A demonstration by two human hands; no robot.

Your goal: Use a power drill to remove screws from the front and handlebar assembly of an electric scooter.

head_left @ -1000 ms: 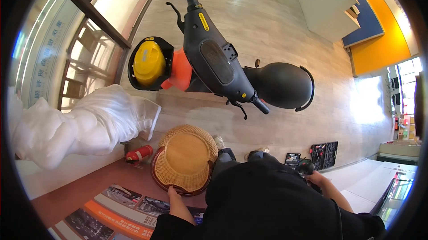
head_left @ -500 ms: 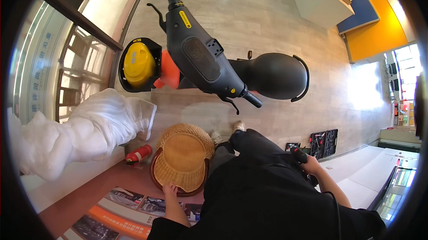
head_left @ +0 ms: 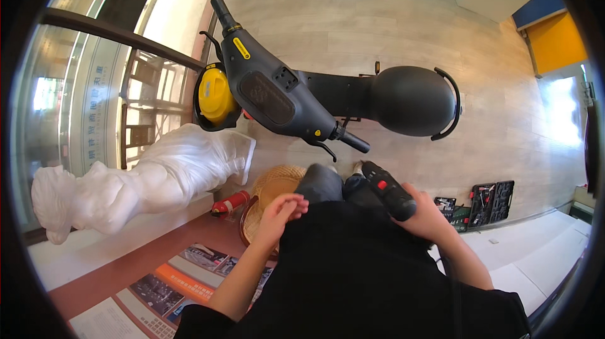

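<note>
Lifted off the basket (head_left: 272, 189), the left hand (head_left: 282, 210) hangs loosely open and empty while the right hand (head_left: 423, 216) grips the drill (head_left: 389, 189) firmly near the scooter (head_left: 315, 96).

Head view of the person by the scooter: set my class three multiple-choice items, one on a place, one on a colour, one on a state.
1. Where is the woven basket?
A. on the scooter seat
B. beside the left hand, near the white statue
C. in the open tool case

2. What colour is the helmet at the scooter's front?
A. yellow
B. blue
C. white

3. What is the right hand doing?
A. hanging empty
B. resting on the handlebar
C. gripping a black power drill

Answers: B, the basket lies by that hand beside the statue; A, the helmet is plainly yellow; C, the fingers wrap the drill.
</note>
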